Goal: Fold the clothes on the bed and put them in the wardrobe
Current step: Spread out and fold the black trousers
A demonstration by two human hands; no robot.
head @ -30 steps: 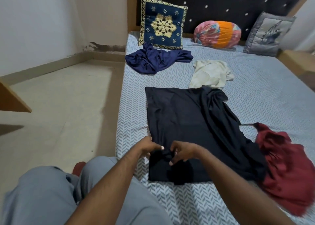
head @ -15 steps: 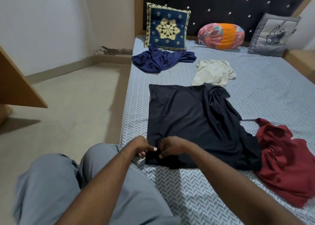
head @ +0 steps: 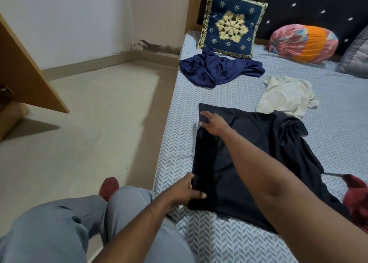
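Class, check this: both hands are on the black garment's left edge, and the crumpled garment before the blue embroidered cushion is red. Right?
Wrong colour: the head view shows that crumpled garment by the blue embroidered cushion is navy, not red.

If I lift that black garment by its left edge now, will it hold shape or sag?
Likely floppy: the black garment lies flat with soft bunched folds on its right, so it should sag between the left hand and right hand. Probably light, since it looks thin.
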